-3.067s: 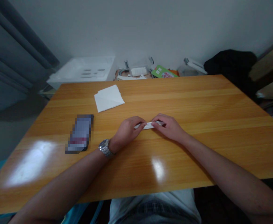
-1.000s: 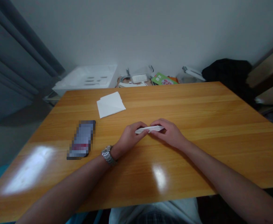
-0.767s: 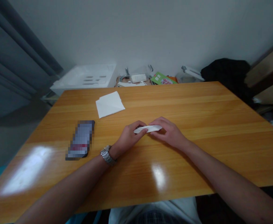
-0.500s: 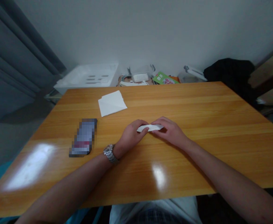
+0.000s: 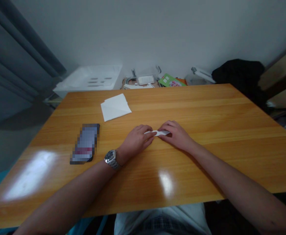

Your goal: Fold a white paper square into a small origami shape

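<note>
Both of my hands meet at a narrow folded strip of white paper (image 5: 163, 133) near the middle of the wooden table (image 5: 206, 114). My left hand (image 5: 136, 139), with a metal watch (image 5: 111, 159) on the wrist, is closed over the strip's left end and covers much of it. On the right end, my right hand (image 5: 177, 134) pinches the paper between thumb and fingers. The finer folds are too small to make out.
Several white sheets (image 5: 116, 107) lie on the table beyond my left hand. A phone (image 5: 85, 143) with a blurred screen rests at the left. Behind the far edge are a white tray (image 5: 94, 78), a green booklet (image 5: 171, 80) and a black cloth-like heap (image 5: 238, 73).
My left hand has turned over the paper strip, its fingers now covering more of the left end. The right hand keeps its pinch. The whole view has shifted slightly.
</note>
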The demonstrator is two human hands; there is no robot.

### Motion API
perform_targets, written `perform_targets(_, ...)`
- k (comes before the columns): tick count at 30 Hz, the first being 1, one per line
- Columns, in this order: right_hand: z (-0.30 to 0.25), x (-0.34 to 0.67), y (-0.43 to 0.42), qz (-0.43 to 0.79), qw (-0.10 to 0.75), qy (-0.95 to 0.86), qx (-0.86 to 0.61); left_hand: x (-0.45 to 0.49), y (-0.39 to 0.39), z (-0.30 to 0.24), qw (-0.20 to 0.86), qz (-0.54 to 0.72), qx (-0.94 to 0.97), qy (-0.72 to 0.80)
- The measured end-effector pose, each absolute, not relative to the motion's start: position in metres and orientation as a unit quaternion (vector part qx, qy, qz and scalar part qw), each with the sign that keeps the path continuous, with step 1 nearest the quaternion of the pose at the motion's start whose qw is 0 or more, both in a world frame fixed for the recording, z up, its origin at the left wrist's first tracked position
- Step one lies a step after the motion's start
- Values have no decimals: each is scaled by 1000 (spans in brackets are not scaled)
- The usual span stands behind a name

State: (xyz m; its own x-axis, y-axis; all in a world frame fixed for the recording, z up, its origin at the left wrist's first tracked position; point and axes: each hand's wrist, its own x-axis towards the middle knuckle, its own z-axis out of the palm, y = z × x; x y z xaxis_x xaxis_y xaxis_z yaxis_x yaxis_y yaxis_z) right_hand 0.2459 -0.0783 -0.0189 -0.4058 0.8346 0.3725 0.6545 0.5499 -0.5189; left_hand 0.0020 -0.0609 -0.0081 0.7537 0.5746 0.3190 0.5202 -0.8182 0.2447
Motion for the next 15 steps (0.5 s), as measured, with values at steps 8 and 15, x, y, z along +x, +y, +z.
perform_targets(8, -17, 250, -78, 161, 309, -839, -417, 1, -60, -7, 74, 180, 937, 290)
perform_targets(15, -16, 249, -78, 160, 308, -845, -408, 1, -58, -7, 98, 196, 930, 296)
